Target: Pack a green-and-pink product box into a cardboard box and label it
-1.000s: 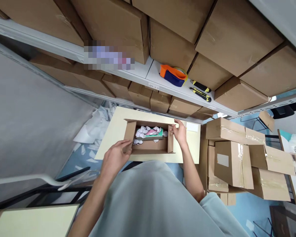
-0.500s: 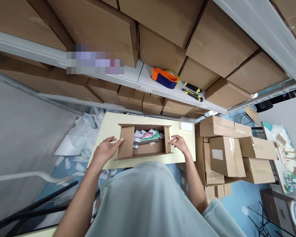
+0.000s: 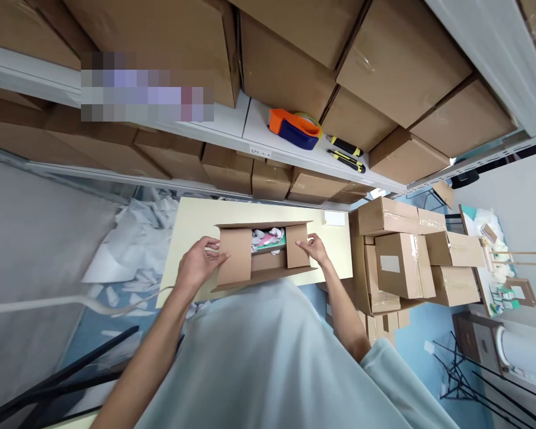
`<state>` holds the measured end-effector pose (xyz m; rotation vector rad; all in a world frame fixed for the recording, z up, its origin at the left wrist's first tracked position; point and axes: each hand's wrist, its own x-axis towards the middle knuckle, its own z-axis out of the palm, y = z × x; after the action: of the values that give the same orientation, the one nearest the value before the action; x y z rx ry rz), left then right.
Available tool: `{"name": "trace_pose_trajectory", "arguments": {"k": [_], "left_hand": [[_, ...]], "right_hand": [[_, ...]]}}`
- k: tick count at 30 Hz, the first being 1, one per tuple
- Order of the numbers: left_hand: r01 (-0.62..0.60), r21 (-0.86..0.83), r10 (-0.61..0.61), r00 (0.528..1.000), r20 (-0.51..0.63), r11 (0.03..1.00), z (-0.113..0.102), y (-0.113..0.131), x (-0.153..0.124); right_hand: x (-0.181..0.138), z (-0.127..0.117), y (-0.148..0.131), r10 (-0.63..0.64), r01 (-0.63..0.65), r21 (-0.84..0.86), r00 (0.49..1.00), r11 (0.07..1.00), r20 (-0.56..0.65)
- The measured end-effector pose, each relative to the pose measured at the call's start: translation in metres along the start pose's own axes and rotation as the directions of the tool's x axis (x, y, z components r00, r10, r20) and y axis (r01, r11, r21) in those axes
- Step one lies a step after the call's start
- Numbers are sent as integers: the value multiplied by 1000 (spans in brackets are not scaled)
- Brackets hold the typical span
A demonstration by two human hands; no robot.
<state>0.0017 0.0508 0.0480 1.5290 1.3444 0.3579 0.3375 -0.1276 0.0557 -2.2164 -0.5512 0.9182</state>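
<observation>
A cardboard box (image 3: 268,265) sits on a pale yellow table (image 3: 196,220) in front of me. Inside it I see a green and pink item (image 3: 270,240) among crumpled white paper. My left hand (image 3: 197,268) presses the box's left end flap (image 3: 236,256) inward, fingers curled on its edge. My right hand (image 3: 313,249) pushes the right end flap (image 3: 297,253) inward the same way. Both flaps lean over the opening and partly cover the contents.
An orange and blue tape dispenser (image 3: 293,127) and two yellow-black utility knives (image 3: 346,153) lie on the white shelf (image 3: 232,128) behind the table. Sealed cartons (image 3: 402,262) are stacked at right. Crumpled white paper (image 3: 129,244) covers the floor at left.
Both hands moved from the box's outer ends onto the end flaps and folded them inward over the contents. The view shifted slightly.
</observation>
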Motion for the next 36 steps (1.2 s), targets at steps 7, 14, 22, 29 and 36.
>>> {"name": "trace_pose_trajectory", "arguments": {"k": [7, 14, 22, 29, 36], "left_hand": [[32, 20, -32, 999, 9, 999, 0, -3, 10], [-191, -85, 186, 980, -66, 978, -12, 15, 24], [-282, 16, 283, 959, -13, 959, -29, 41, 0], [-163, 7, 160, 973, 168, 987, -32, 15, -44], [-107, -1, 94, 871, 482, 994, -30, -12, -61]], "right_hand": [[-4, -12, 0, -10, 9, 18, 998, 1000, 54], [0, -50, -32, -234, 222, 124, 968, 967, 95], [2, -51, -46, -420, 424, 26, 884, 905, 207], [-34, -69, -8, -340, 390, -74, 870, 918, 357], [-36, -86, 10, -148, 200, 13, 678, 980, 720]]}}
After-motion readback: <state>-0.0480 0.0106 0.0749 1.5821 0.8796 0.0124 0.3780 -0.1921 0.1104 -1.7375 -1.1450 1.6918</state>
